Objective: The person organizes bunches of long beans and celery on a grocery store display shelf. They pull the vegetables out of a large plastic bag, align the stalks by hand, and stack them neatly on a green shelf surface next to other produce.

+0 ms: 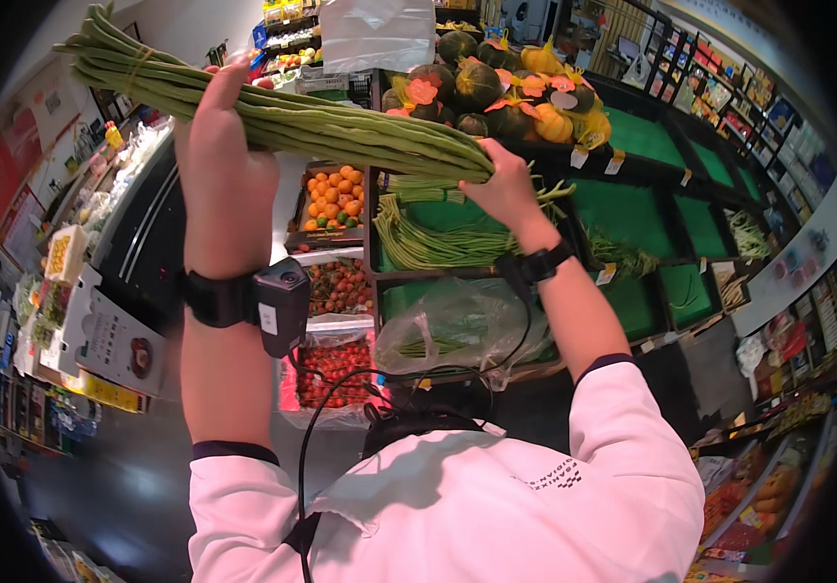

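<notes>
A thick bundle of long green beans [341, 133] is held up at chest height, slanting from the upper left down to the right. My left hand [224, 170] is closed around its left part, the thumb lying over the stalks. A thin tie circles the bundle near its far left end. At the opposite end, the fingers of my right hand [508, 189] wrap the tips. Below the bundle, more loose long beans [418, 243] lie curved in a green-lined black bin. A clear plastic bag [467, 325] is draped over the bin nearer to me.
Left of the beans stand a box of oranges [336, 199], dark red fruit [339, 287] and a box of cherry tomatoes [333, 371]. Pumpkins [477, 85] are heaped behind. Green-lined bins [632, 219] run to the right. A black cable [389, 372] crosses before me.
</notes>
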### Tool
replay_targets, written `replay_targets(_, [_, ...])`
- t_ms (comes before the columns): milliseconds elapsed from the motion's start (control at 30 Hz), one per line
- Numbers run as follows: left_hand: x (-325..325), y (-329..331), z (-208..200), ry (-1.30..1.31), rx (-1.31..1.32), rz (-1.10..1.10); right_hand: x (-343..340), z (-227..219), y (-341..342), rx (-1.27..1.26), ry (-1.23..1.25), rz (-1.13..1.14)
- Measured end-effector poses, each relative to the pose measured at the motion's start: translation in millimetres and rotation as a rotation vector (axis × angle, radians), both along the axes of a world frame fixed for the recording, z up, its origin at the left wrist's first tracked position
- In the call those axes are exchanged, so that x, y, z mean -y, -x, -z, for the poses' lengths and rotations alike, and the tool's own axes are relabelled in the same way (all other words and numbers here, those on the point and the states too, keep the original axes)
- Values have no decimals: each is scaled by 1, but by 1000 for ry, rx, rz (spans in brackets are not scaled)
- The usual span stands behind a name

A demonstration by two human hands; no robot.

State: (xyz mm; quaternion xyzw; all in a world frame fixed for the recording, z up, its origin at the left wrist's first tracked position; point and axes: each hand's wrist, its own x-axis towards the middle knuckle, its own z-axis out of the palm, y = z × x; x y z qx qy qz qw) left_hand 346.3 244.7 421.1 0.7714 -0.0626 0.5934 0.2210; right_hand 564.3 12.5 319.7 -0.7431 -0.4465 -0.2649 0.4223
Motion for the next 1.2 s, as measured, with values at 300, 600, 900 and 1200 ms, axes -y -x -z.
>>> replay_targets(300, [20, -125, 120, 1668, 127, 633, 78, 38, -64, -3, 540, 154])
replay_targets(600, [66, -234, 260, 2048, -79, 398, 136, 122, -157, -159, 793, 210])
replay_targets(900, [57, -308, 337, 1875, -495, 99, 146, 214, -223, -338, 965, 82])
replay_targets(1200, [36, -306, 385, 1807, -697, -90, 158, 238, -201, -151, 924, 113])
